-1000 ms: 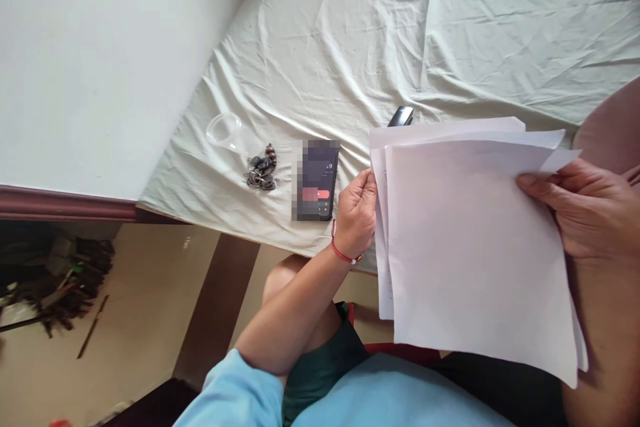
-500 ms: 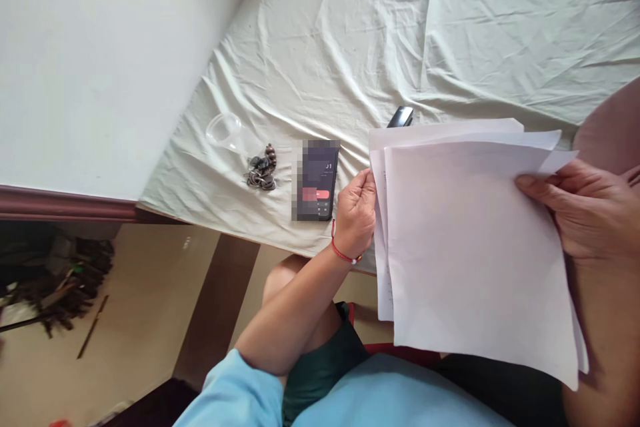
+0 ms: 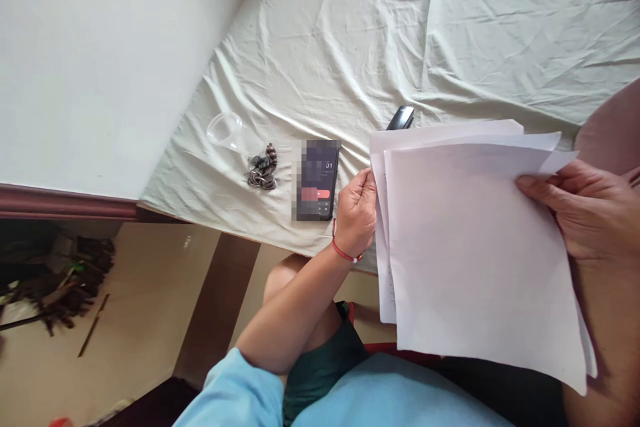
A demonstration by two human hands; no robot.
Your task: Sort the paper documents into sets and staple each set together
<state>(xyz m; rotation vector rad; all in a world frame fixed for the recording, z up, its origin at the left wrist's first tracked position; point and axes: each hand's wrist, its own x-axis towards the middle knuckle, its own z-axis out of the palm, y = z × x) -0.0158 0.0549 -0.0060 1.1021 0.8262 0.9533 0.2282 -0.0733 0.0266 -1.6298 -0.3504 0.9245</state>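
Observation:
Several loose white sheets of paper (image 3: 480, 253) are held up between my hands, their edges fanned unevenly. My left hand (image 3: 357, 207), with a red string bracelet at the wrist, is closed on their left edge; its fingertips are partly behind the sheets. At the upper right, my right hand (image 3: 585, 207) pinches the stack, thumb in front and fingers behind. The top sheet looks blank, while a strip of print shows on a sheet beneath. Just behind the upper left of the stack lies a black stapler-like object (image 3: 401, 117), partly covered by the paper.
On the pale cloth-covered table (image 3: 310, 67) lie a phone (image 3: 323, 180) with a lit screen, a bunch of keys (image 3: 263, 170) with beads, and a clear plastic cup (image 3: 227, 130). A white wall (image 3: 100, 67) borders the table's left. Another person's arm (image 3: 613, 127) shows at right.
The lower edge of the sheets has swung slightly down and to the right. Both hands keep their hold in nearly the same places.

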